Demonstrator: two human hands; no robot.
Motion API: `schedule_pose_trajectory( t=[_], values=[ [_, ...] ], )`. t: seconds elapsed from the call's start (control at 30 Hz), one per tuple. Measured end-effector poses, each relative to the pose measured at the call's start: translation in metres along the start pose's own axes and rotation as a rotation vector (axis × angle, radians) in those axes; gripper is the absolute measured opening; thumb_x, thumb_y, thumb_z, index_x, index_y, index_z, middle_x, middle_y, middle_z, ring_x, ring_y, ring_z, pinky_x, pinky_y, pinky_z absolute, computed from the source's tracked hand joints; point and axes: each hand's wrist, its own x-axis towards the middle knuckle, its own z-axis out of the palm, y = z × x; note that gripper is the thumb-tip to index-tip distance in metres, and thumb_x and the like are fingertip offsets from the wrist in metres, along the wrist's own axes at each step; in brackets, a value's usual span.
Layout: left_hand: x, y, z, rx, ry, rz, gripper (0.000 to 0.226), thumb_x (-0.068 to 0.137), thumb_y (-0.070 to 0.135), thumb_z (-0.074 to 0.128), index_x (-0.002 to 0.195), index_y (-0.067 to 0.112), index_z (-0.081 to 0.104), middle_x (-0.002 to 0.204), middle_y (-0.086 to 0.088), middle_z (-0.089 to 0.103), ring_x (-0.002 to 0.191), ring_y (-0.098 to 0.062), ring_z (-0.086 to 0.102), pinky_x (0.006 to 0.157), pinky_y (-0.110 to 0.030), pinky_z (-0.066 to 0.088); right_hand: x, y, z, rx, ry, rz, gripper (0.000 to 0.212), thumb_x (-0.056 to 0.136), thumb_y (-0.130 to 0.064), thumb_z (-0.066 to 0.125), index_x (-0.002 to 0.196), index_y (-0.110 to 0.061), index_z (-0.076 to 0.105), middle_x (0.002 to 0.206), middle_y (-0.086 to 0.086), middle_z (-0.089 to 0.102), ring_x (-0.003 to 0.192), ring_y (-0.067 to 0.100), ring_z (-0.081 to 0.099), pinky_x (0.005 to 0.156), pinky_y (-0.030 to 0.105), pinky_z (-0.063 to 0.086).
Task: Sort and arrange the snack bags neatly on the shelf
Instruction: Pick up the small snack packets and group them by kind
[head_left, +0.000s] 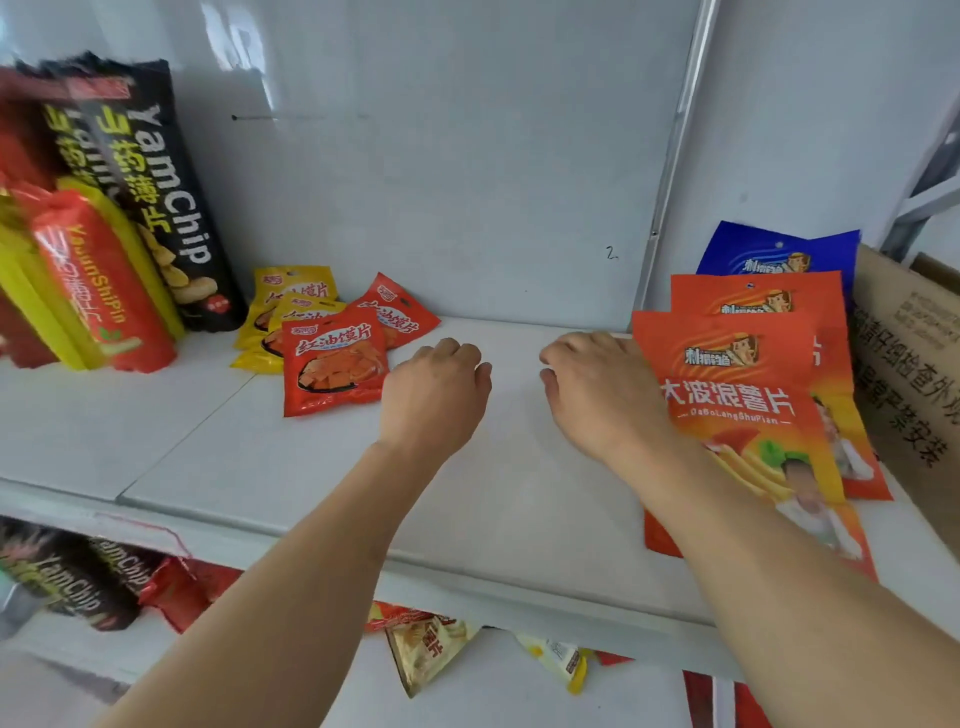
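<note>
Your white shelf (249, 457) has a smooth, flat board. At its left end the tall glossy black yam chip bags (171, 197) stand upright, leaning. On the right, the flat orange chip bags (737, 405) lie overlapped, long axis running front to back. The small red and yellow pouches (332, 338) lie heaped left of centre. A cardboard box (909, 374) crowds the right end. Your left hand (436, 389) and right hand (597, 389) hover loosely curled, holding nothing.

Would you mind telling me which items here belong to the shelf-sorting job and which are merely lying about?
Part of the job:
- black YamChip bags
- small red pouch
- small yellow pouches
- large orange chip bags
- blue bag
- shelf

Just lying about:
- cardboard box
- bags on the lower shelf
</note>
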Motion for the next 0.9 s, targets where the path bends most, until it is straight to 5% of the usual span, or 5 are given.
schedule_pose_trajectory(
  t=[0.17, 0.53, 0.9],
  values=[
    [-0.031, -0.079, -0.027, 0.080, -0.004, -0.038, 0.034, 0.102, 0.036, 0.041, 0.115, 0.018, 0.067, 0.111, 0.000, 0.067, 0.101, -0.026, 0.062, 0.073, -0.036, 0.048, 0.009, -0.075, 0.009, 0.033, -0.062, -0.092, 0.030, 0.102, -0.026, 0.036, 0.120, -0.020, 0.061, 0.123, 0.000, 0.061, 0.115, 0.026, 0.054, 0.095, 0.037, 0.037],
    [-0.104, -0.294, -0.106, 0.136, 0.046, -0.191, 0.033, 0.103, 0.035, 0.042, 0.109, 0.015, 0.068, 0.104, -0.002, 0.066, 0.098, -0.027, 0.062, 0.068, -0.035, 0.045, 0.048, -0.293, 0.008, 0.221, -0.043, -0.156, 0.028, 0.101, -0.029, 0.042, 0.116, -0.019, 0.064, 0.118, 0.000, 0.065, 0.110, 0.027, 0.056, 0.093, 0.042, 0.045],
    [-0.120, -0.465, -0.139, 0.141, 0.089, -0.317, 0.035, 0.104, 0.038, 0.038, 0.112, 0.019, 0.066, 0.105, 0.001, 0.066, 0.099, -0.024, 0.062, 0.070, -0.036, 0.048, 0.114, -0.473, 0.014, 0.415, -0.051, -0.215, 0.029, 0.104, -0.029, 0.038, 0.118, -0.018, 0.062, 0.118, 0.000, 0.062, 0.104, 0.024, 0.055, 0.075, 0.035, 0.046]
  ],
)
